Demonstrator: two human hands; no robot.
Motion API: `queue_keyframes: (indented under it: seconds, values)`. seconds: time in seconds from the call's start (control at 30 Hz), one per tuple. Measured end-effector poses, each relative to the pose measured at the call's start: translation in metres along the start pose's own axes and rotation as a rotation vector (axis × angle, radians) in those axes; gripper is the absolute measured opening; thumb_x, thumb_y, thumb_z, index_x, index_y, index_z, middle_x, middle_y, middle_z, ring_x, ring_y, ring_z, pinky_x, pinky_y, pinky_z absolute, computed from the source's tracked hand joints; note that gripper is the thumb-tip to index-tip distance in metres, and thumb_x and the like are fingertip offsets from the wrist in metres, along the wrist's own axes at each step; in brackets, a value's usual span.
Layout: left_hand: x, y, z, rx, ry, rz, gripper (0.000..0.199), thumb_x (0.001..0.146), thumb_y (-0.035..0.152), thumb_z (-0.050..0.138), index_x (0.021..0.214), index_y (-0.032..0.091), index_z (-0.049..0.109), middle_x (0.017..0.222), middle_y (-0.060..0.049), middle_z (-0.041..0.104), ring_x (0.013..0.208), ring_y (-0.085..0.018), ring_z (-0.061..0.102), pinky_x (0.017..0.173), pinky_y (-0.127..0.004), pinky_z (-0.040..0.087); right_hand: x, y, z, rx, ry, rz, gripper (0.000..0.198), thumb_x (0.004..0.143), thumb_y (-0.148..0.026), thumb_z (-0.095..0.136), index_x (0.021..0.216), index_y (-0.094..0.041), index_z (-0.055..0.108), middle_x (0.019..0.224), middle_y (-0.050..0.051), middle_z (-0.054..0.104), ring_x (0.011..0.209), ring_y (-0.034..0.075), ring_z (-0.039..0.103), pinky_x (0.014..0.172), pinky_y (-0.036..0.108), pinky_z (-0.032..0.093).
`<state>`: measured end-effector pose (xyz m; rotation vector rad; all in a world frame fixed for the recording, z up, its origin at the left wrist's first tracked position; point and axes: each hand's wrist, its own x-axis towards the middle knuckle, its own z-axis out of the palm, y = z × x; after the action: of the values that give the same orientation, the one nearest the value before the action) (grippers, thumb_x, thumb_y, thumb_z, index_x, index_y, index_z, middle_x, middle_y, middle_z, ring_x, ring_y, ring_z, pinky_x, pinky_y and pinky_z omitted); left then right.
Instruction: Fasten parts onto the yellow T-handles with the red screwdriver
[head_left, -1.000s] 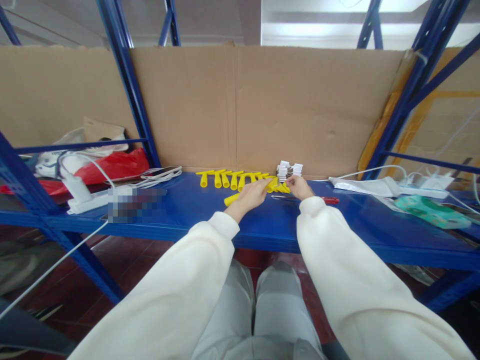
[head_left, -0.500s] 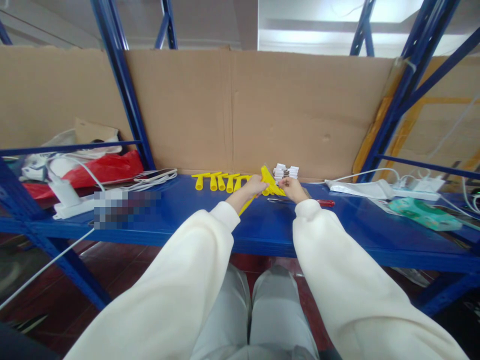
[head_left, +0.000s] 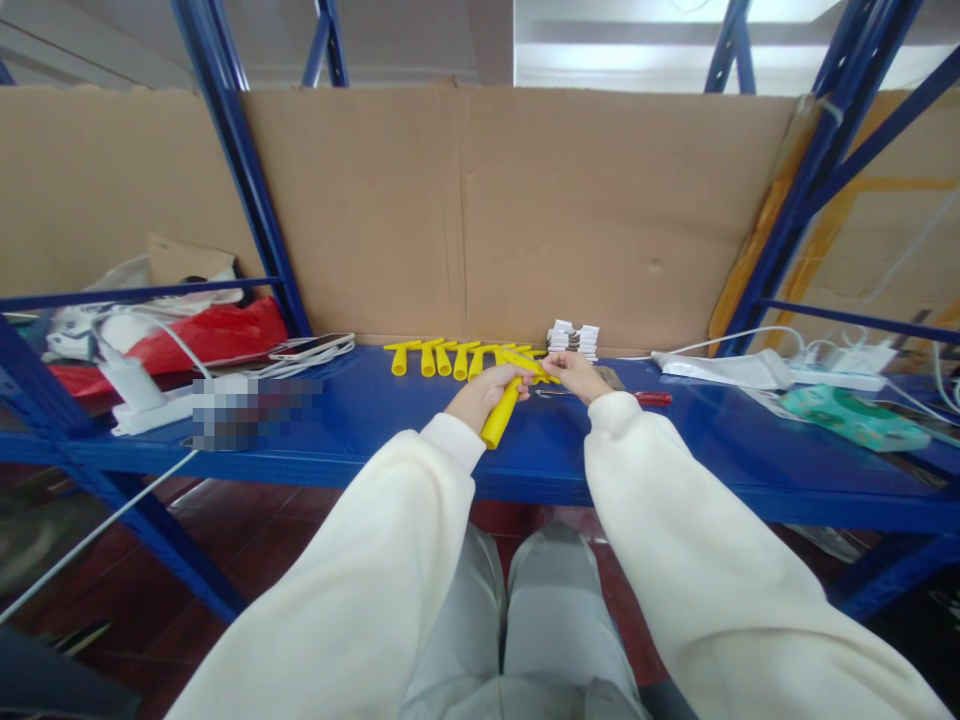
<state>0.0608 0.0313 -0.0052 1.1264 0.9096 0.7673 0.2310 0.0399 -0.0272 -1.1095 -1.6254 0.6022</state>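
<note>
My left hand [head_left: 491,393] is closed around a yellow T-shaped plastic tool [head_left: 501,418], whose hollow round handle slants down toward me. At the head of this tool, the fingers of my right hand [head_left: 574,373] are pinched together; whatever they hold is too small or hidden to make out. Just below the right hand, a screwdriver [head_left: 652,398] with a red handle lies on the blue shelf, its shaft pointing left. Several more yellow T-shaped tools [head_left: 429,360] lie in a row behind my left hand, partly covered by it.
Stacked white pieces [head_left: 573,340] stand against the cardboard panel [head_left: 360,220]. A small brownish block [head_left: 610,378] sits beside my right wrist. Cables, a power strip [head_left: 840,381] and a green packet [head_left: 855,418] lie right. Another power strip [head_left: 161,410] and a red bag [head_left: 217,340] lie left.
The yellow tool in my left hand has turned, so its handle end now points down toward me. My right hand has moved slightly left, up to its head.
</note>
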Motion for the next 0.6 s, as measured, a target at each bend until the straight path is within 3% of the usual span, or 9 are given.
queue_keyframes:
  seconds: [0.33,0.6]
  values:
    - [-0.011,-0.004,0.000,-0.087,-0.020,-0.001,0.009,0.093,0.008,0.061,0.087,0.014,0.060,0.055,0.008,0.045,0.038,-0.003,0.032,0.040,-0.015,0.032,-0.005,-0.003,0.001,-0.074,-0.011,0.028,0.020,0.071,-0.038,0.073,0.069,-0.019,0.068,0.073,0.001,0.070,0.075,0.018,0.061,0.082,0.033,0.051]
    - [-0.012,-0.008,0.000,-0.040,-0.023,0.028,0.017,0.093,0.003,0.049,0.091,0.014,0.061,0.054,0.007,0.046,0.039,-0.006,0.040,0.042,-0.017,0.035,-0.007,-0.004,0.004,-0.027,0.003,0.089,0.016,0.071,-0.034,0.076,0.070,-0.018,0.072,0.078,0.002,0.073,0.082,0.019,0.065,0.091,0.036,0.051]
